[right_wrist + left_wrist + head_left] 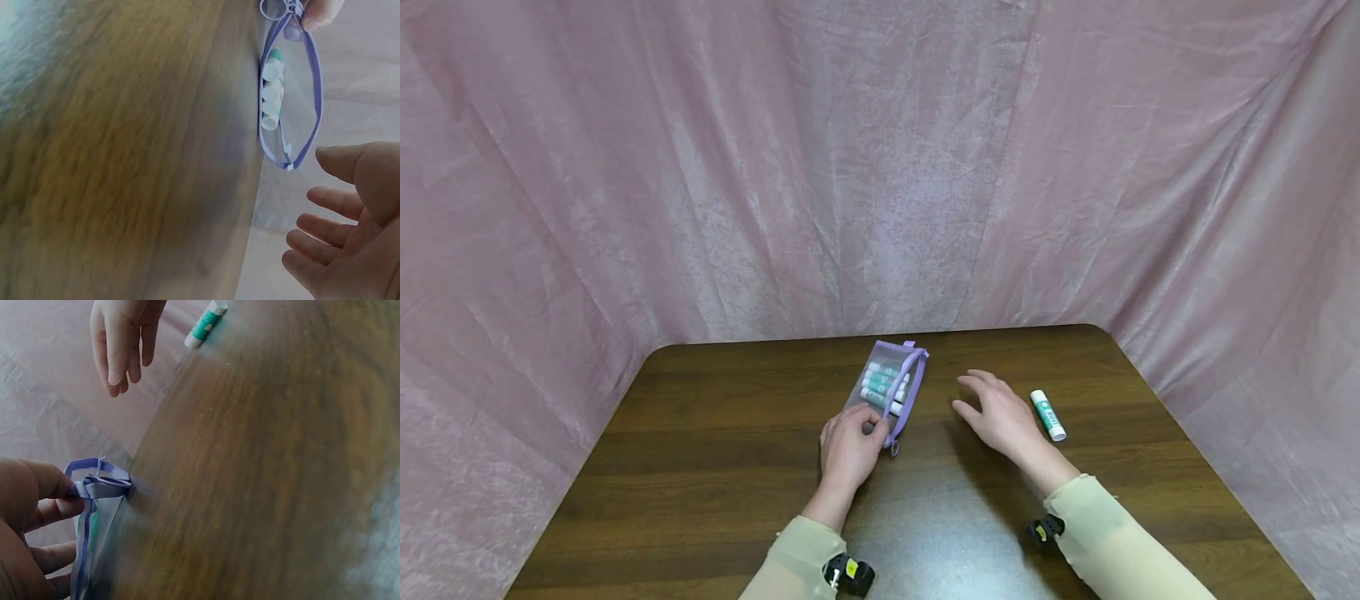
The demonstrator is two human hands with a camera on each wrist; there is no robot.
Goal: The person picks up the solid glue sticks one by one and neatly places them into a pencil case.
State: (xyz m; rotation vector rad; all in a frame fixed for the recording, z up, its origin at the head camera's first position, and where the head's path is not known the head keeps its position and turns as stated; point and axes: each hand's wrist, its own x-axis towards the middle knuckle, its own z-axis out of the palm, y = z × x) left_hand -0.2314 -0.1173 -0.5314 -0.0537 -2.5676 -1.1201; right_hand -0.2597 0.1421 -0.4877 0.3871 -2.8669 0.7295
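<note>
A see-through pouch with purple zipper edging [916,385] lies on the table, its mouth gaping toward the right. Inside it, several white-and-green glue sticks [883,387] lie side by side; their white ends show through the opening in the right wrist view. My left hand [852,448] pinches the pouch's near corner between thumb and finger, close to the zipper pull [109,480]. Right of the pouch, my right hand [1000,419] hovers over the table, fingers relaxed and apart, holding nothing. One loose glue stick [1048,416] lies just to the right of that hand.
The brown wooden table [715,433] has rounded far corners. A pink curtain [880,167] hangs behind it and along both sides. Each sleeve carries a small black wrist camera [850,575].
</note>
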